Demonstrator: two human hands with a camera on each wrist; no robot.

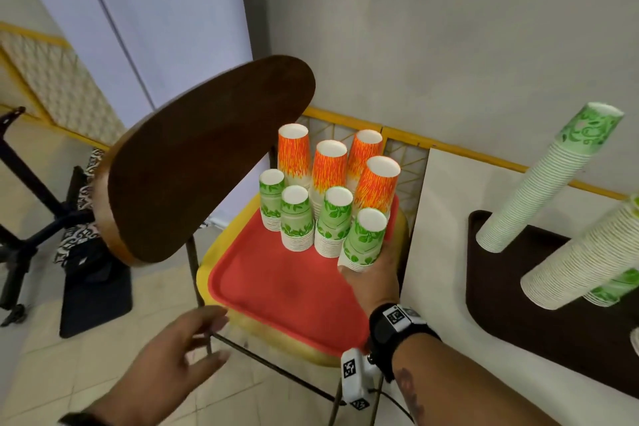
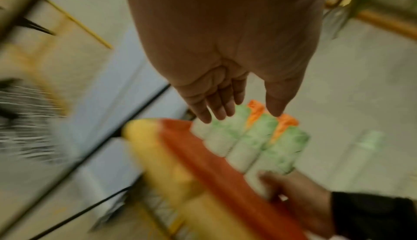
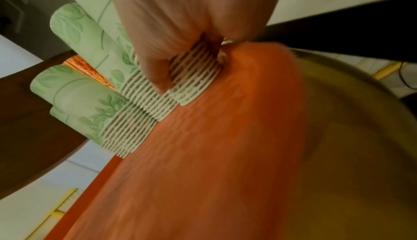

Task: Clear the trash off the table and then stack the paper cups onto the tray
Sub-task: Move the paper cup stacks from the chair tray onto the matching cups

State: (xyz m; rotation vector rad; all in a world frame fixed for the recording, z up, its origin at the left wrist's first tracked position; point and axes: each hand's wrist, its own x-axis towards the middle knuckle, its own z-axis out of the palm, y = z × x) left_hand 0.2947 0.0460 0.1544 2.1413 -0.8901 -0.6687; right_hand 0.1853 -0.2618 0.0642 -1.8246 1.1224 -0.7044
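Observation:
A red tray (image 1: 276,284) lies on a yellow chair seat (image 1: 311,354). Several upside-down stacks of paper cups stand on it: orange ones (image 1: 328,166) at the back, green leaf-printed ones (image 1: 297,218) in front. My right hand (image 1: 370,273) grips the nearest green stack (image 1: 364,239) at its rims, at the tray's right side; the right wrist view shows the thumb (image 3: 155,76) pressed on the stacked rims (image 3: 194,76). My left hand (image 1: 193,342) hovers open in front of the chair, fingers spread, holding nothing. In the left wrist view the left hand's fingers (image 2: 216,104) point toward the blurred cups (image 2: 255,142).
The chair's dark wooden backrest (image 1: 193,166) rises left of the tray. A white table at the right carries a dark brown tray (image 1: 501,315) with two tall leaning stacks of green cups (image 1: 546,180). Black table legs (image 1: 31,183) stand on the tiled floor at far left.

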